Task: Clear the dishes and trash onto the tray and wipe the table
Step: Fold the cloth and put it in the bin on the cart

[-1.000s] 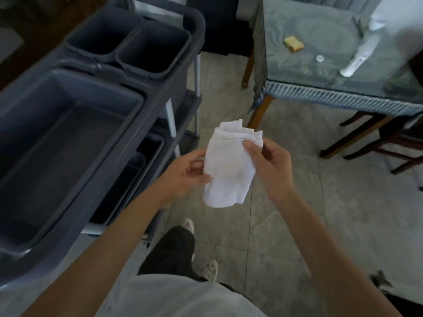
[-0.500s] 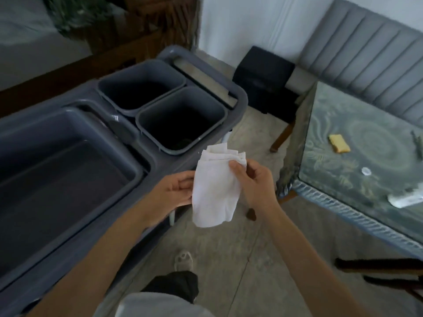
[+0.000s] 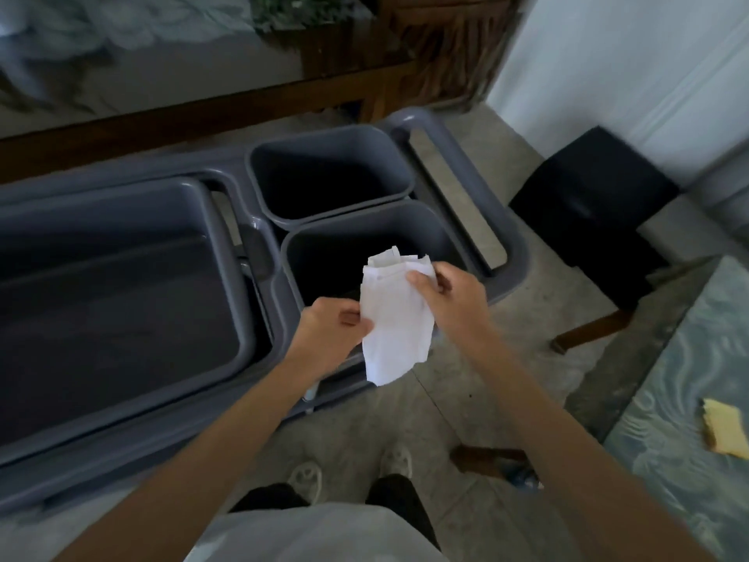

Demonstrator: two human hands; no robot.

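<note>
The person stands over a grey cart (image 3: 466,156), both hands raised in front of them with a folded white cloth (image 3: 395,318) between them. The right hand (image 3: 454,296) pinches the cloth near its top edge, thumb pressed on the near face and fingers curled behind. The left hand (image 3: 332,330) grips the cloth's left edge lower down, fingers curled round it. The cloth hangs upright, its loose lower end dangling over the cart's near rim and the floor (image 3: 466,403).

Directly beyond the cloth sits a small grey bin (image 3: 450,237), and a second bin (image 3: 328,144) stands touching it on the far side. To the left, a wide grey tub (image 3: 227,253) fills most of the cart top.

At the right edge is a table (image 3: 689,399) with a patterned glass top, and a yellow sponge (image 3: 723,429) lies on it near the frame edge. A black stool (image 3: 595,196) stands on the far right by the white wall
</note>
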